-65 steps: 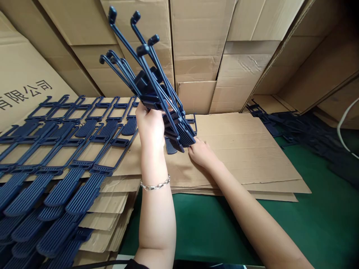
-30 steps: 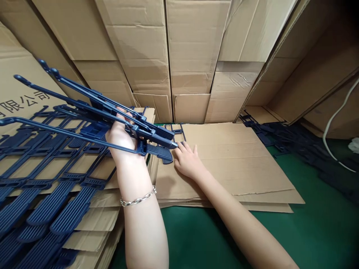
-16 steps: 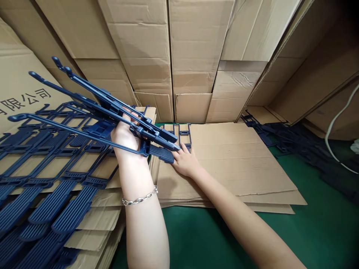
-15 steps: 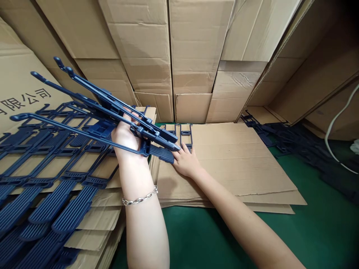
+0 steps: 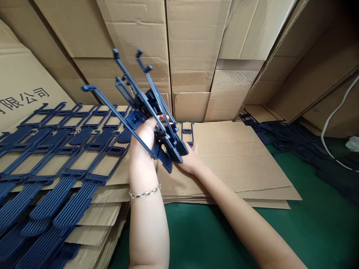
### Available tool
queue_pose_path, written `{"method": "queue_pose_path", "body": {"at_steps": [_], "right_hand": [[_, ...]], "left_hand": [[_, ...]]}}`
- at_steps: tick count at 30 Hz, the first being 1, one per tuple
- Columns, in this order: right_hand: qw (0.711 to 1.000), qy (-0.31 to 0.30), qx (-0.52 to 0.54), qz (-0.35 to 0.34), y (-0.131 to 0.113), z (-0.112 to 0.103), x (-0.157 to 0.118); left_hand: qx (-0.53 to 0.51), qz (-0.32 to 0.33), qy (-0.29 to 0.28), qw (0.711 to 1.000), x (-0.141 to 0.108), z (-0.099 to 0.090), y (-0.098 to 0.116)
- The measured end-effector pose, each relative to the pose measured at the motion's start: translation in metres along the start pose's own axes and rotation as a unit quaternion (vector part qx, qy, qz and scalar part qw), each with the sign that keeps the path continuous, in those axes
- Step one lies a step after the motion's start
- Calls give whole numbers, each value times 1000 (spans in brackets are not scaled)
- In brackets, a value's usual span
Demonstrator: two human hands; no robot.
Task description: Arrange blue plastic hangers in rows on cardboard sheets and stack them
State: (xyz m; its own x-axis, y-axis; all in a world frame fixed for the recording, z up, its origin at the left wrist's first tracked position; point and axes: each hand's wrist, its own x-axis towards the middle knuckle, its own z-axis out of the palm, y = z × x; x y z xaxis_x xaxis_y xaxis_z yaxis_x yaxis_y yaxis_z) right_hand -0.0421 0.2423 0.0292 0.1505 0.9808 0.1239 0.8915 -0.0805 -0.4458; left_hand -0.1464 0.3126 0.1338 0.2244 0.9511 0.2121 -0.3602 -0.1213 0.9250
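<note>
My left hand [image 5: 147,134], with a chain bracelet at the wrist, is closed around a bundle of several dark blue plastic frames [image 5: 146,101]. Their hooked ends point up and away, and their ribbed ends hang down to the right. My right hand [image 5: 190,158] is at the lower right end of the bundle, its fingers partly hidden behind the ribbed ends; the thumb side shows. Just beyond it, another blue frame [image 5: 187,131] lies on the flat cardboard sheets [image 5: 238,160]. Whether my right hand grips anything is hidden.
Rows of blue frames [image 5: 67,149] lie on stacked cardboard at the left. Tall cardboard boxes [image 5: 190,48] stand behind. A dark pile of frames [image 5: 283,136] is at the right on the green surface [image 5: 193,235], near a white cable [image 5: 327,130].
The bundle in my left hand has swung more upright and moved right. More of the left rows shows. My right hand is now more covered by the bundle's ends.
</note>
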Motion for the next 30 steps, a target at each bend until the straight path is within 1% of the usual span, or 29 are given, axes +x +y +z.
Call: {"method": "queue_pose_path", "body": {"at_steps": [2,3,4,5,7,9,11,12,13,14,16,18,20,22,23,25,27,30], "right_hand": [[995,47,78,25,3,-8,-5],[987,79,133,32,5,-11,-8],[974,103,201,30,6,-14,-11],[953,116,277,24,7,-16,-15],[895,105,433,22,8,-18,-25],[828,76,553,52,6,-17,-35],[767,62,633,83,4,-16,-46],[743,57,661,89,3,-17,-51],[725,53,681,89,3,-18,-57],[714,51,693,87,3,-19,-61],[709,58,696,93,5,-22,-68],[719,73,683,110,9,-22,-71],[736,87,662,115,12,-21,-71],[751,101,644,107,14,-18,-69],[751,111,643,102,14,-17,-69],[735,137,657,96,15,-17,-69],[705,164,683,100,14,-19,-70],[665,190,712,121,16,-24,-70]], "left_hand": [[28,-42,-68,996,-3,2,-3],[44,-62,-106,991,-5,4,-5],[58,-75,-136,986,-6,6,-6],[70,-80,-158,982,-7,9,-8],[88,-76,-188,975,-10,18,-11],[107,-80,-206,969,-13,28,-13],[115,-94,-223,963,-16,36,-17],[112,-102,-229,962,-18,39,-19],[104,-108,-235,960,-19,41,-20],[96,-113,-242,959,-20,42,-21],[84,-126,-264,953,-22,44,-23],[85,-137,-303,939,-23,45,-23],[98,-135,-335,927,-24,46,-23],[123,-125,-334,926,-24,46,-22],[138,-119,-326,928,-23,45,-22],[161,-105,-328,925,-23,43,-22],[172,-93,-363,911,-23,41,-21],[206,-86,-424,878,-25,41,-21]]}}
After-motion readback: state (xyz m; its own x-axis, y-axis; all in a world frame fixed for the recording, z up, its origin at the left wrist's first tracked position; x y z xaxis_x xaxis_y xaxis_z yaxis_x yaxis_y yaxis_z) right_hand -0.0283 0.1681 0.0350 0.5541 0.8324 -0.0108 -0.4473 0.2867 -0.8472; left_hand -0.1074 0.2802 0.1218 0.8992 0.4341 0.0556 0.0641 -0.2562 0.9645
